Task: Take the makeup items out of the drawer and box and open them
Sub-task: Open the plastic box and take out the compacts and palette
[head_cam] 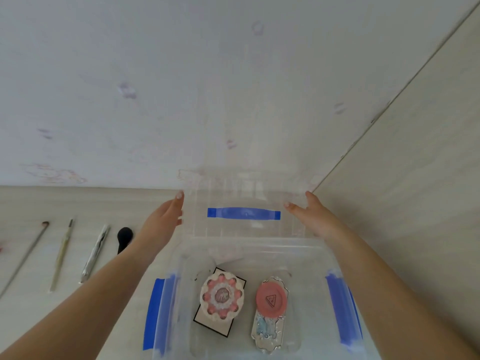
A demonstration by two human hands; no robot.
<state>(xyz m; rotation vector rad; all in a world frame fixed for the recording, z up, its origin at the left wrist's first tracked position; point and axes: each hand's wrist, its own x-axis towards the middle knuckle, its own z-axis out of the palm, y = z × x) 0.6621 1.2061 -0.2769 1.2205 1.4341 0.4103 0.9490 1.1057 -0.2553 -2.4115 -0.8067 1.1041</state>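
A stained white wall (pixel 155 87) rises behind the pale wooden tabletop (pixel 78 201).

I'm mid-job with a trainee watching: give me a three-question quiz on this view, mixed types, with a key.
1. True or false: the lid is closed on the box.
2. Which item lies on top of the silver case in the box?
A. the round pink compact
B. the scalloped white compact
C. a black brush
3. Fill in: the left hand and right hand hold the lid by its two ____.

Key: 1 false; 2 A; 3 sides.
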